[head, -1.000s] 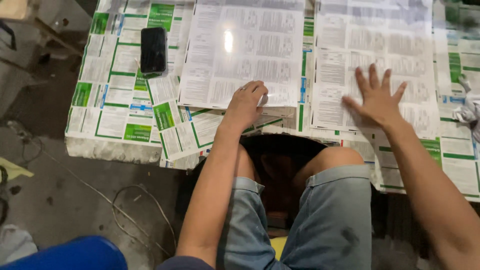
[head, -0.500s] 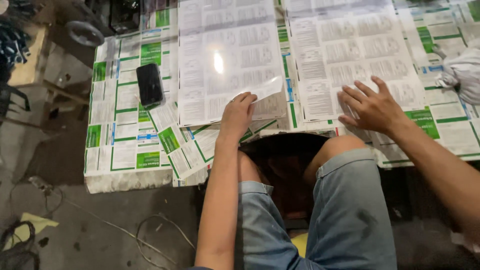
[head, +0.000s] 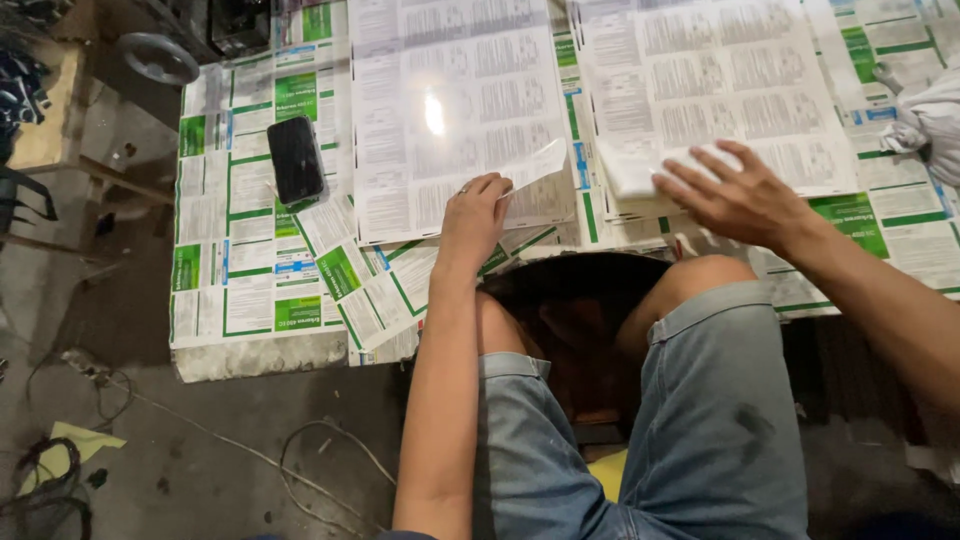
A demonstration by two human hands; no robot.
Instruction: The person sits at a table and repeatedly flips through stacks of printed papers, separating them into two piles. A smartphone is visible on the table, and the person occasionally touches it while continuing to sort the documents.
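Note:
My left hand [head: 475, 218] pinches the near right corner of a large glossy printed sheet [head: 450, 110], and that corner curls up off the table. My right hand [head: 735, 198] lies on the near left corner of a second printed sheet stack [head: 715, 90], fingers spread, with the corner lifted and bent beneath the fingers. Both sheets lie side by side on a table covered with green and white printed papers [head: 240, 250].
A black phone [head: 296, 158] lies face up on the table's left part. A crumpled white cloth [head: 930, 120] sits at the right edge. My knees in denim shorts [head: 700, 420] are under the table's front edge. Cables [head: 300, 460] lie on the concrete floor.
My left hand has lifted the left sheet's corner higher. My right hand has slid to the second sheet's near left corner and raised it. The camera view has shifted slightly.

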